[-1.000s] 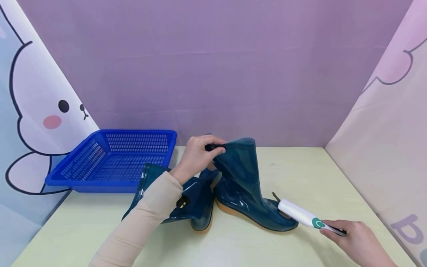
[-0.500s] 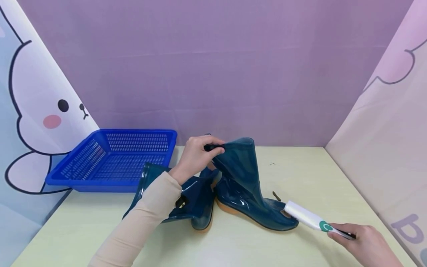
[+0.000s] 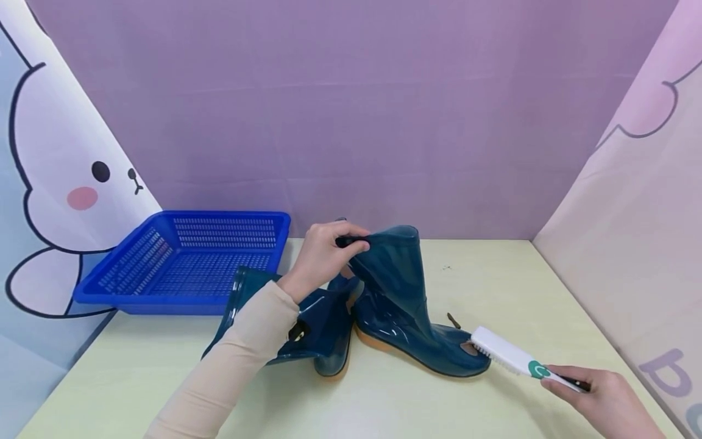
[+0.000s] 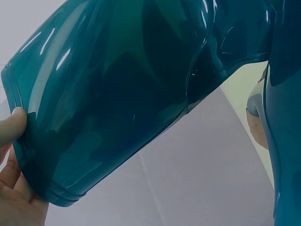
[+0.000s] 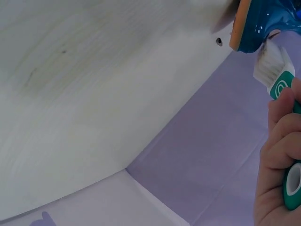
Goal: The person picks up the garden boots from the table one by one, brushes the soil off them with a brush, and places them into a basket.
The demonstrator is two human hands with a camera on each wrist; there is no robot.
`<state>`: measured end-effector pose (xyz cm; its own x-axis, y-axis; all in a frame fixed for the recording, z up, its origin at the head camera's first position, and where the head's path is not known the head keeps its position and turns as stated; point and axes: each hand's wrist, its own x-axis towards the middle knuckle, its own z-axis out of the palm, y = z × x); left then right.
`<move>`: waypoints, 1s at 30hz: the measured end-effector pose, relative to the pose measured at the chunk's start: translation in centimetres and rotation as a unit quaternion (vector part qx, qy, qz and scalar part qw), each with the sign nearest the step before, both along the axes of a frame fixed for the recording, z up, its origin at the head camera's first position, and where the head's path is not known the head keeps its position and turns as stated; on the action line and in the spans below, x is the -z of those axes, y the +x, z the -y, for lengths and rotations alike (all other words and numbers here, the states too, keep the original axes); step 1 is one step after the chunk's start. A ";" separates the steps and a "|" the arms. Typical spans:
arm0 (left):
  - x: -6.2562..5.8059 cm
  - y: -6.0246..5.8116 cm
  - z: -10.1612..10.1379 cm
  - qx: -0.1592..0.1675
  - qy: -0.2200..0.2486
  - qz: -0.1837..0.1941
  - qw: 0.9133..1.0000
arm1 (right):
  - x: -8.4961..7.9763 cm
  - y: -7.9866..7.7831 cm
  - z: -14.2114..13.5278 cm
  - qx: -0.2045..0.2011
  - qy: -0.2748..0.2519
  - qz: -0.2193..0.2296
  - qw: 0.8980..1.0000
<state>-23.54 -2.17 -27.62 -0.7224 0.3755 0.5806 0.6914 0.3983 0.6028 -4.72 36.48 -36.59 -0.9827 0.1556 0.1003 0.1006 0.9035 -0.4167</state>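
A dark teal rubber boot (image 3: 392,292) stands on its sole, toe to the right, with a brown patch (image 3: 468,348) on the toe. At the top of its shaft my left hand (image 3: 326,253) pinches the rim, thumb on one side and fingers on the other. My right hand (image 3: 603,390) grips the handle of a white and green scrubbing brush (image 3: 504,352). Its bristles (image 5: 269,61) are at the boot's toe, beside the patch; contact is hard to tell. A second teal boot (image 3: 329,323) lies on its side under the left forearm, partly hidden.
A blue perforated plastic basket (image 3: 192,300) stands at the back left. One small brown piece (image 3: 453,321) lies on the pale table (image 3: 493,274) behind the toe. A purple cloth wall (image 3: 384,122) closes the back, with printed cloth panels at both sides.
The brush has moved right along the toe and tilted, uncovering more of the brown patch and showing its bristles. My left hand and both boots have stayed in place.
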 end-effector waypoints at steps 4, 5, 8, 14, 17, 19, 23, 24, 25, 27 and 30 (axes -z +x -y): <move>-0.2 0.1 -0.3 0.001 -0.003 -0.008 1.000 | -0.2 -0.1 0.6 0.006 -0.002 -0.029 1.000; -0.3 0.1 -0.3 0.001 -0.003 -0.009 1.000 | -0.2 -0.2 0.7 0.006 -0.002 -0.038 0.999; -0.3 0.2 -0.6 0.006 -0.002 -0.009 1.000 | -0.3 -0.5 1.2 0.010 -0.006 -0.055 0.998; -0.2 0.2 -0.5 0.013 0.003 -0.005 1.000 | -0.1 -1.3 2.1 0.005 -0.019 -0.077 0.997; -0.2 0.2 -0.4 0.011 0.005 -0.007 1.000 | 0.3 -1.8 2.7 -0.012 -0.026 -0.091 0.995; -0.2 0.2 -0.3 0.010 0.005 -0.010 1.000 | 0.6 -2.0 3.1 -0.022 -0.030 -0.095 0.995; -0.2 0.1 -0.2 0.009 0.002 -0.014 1.000 | 0.8 -2.0 3.4 -0.023 -0.031 -0.076 0.996; -0.2 0.1 -0.2 0.009 0.003 -0.014 1.000 | 0.8 -1.9 3.4 -0.021 -0.030 -0.067 0.997; -0.1 0.1 -0.1 0.009 0.004 -0.014 1.000 | 0.7 -1.9 3.3 -0.017 -0.029 -0.056 0.998; -0.1 0.1 -0.1 0.008 0.005 -0.012 1.000 | 0.6 -1.7 3.2 -0.013 -0.027 -0.039 0.999; -0.2 0.1 0.0 0.008 0.005 -0.011 1.000 | 0.5 -1.3 2.9 -0.009 -0.021 -0.031 0.999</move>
<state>-23.43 -2.14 -27.45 -0.7034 0.3806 0.6002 0.7107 0.3806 0.5916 -6.05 33.55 -37.10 -0.9775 0.1425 0.1556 0.0561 0.8864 -0.4595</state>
